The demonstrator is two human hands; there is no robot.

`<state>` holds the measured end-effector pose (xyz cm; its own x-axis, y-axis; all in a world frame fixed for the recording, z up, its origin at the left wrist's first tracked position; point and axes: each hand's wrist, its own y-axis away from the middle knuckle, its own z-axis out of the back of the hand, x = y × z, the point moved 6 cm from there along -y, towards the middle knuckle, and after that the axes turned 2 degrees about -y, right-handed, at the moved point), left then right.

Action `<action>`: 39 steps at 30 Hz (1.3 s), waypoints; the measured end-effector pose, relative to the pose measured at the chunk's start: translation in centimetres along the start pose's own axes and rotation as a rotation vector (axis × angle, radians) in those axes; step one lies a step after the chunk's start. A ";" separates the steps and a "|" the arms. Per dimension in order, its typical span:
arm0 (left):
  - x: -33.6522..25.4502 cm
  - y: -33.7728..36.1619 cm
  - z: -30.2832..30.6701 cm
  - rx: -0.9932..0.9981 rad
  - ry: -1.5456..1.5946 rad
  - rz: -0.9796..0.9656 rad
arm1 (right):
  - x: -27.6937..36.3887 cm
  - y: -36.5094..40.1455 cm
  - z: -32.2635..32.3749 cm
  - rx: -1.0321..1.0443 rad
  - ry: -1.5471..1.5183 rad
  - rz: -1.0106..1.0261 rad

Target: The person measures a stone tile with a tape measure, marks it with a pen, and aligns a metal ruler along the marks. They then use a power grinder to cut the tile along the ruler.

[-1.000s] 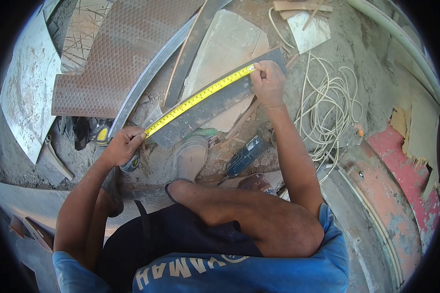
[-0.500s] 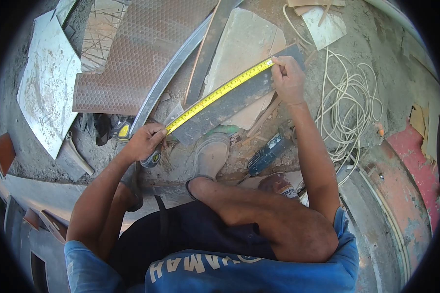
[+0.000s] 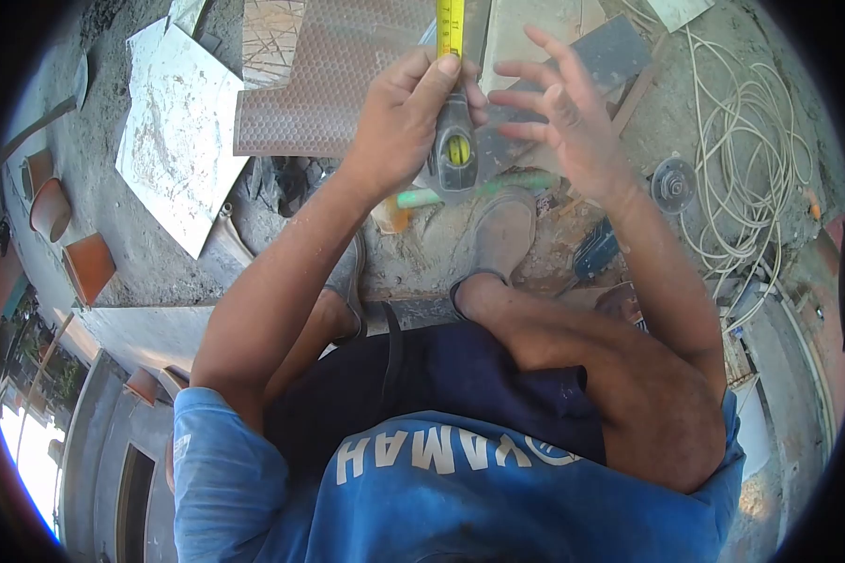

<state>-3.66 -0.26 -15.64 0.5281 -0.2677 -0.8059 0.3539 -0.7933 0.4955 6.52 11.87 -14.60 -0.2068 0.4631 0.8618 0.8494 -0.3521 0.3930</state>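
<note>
My left hand [image 3: 406, 117] is closed around a tape measure [image 3: 456, 169] with a dark case. Its yellow blade [image 3: 450, 28] runs up past my thumb and out of the top of the view. To the right, my right hand [image 3: 577, 127] hangs in the air with its fingers spread, holding nothing. Beneath and behind that hand lies a dark flat slab [image 3: 612, 54], partly covered by the fingers. A pale slab [image 3: 526, 38] lies beyond the two hands.
A coil of pale cable [image 3: 756, 169] lies on the right, near an angle grinder [image 3: 596, 251] and its round disc [image 3: 673, 185]. On the left are a white broken sheet [image 3: 180, 131] and a brown honeycomb-patterned panel [image 3: 319, 113]. A green piece [image 3: 521, 181] lies by my foot.
My right hand has let go of the blade's end over the dark slab and opened. The tape measure in my left hand has been raised and turned, its blade now pointing away. The view has shifted left.
</note>
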 end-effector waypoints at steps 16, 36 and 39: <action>-0.2 -2.4 5.0 -0.102 0.123 0.034 | 3.8 -0.8 7.3 0.043 1.453 0.137; -4.7 5.5 5.4 0.841 -0.939 0.659 | 2.9 6.5 0.3 0.038 1.059 0.312; -2.1 4.1 1.9 0.857 -0.900 0.656 | 2.4 7.2 -2.6 0.056 1.141 0.287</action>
<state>-4.79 -3.97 -12.54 -0.3722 -0.7096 -0.5982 -0.5074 -0.3841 0.7713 10.87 8.37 -8.93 -0.2949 -0.6332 0.7156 0.9499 -0.2757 0.1475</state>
